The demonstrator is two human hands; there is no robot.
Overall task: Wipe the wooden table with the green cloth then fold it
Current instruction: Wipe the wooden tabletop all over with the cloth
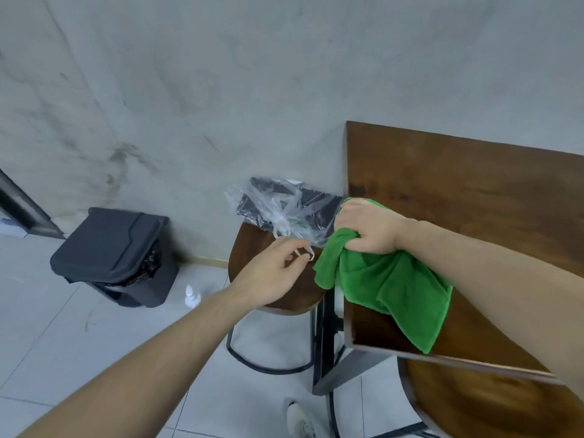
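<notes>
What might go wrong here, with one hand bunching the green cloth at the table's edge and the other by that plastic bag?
The right hand grips the green cloth in a wad, so much of it hangs past the wooden table edge; wiping like this may cover little.

The left hand seems to pinch a handle of the clear plastic bag on the round stool; a tug might drag it off.

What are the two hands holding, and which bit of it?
The right hand grips the green cloth by its bunched-up top, the rest hanging down. The left hand pinches a handle loop of the clear plastic bag.
</notes>
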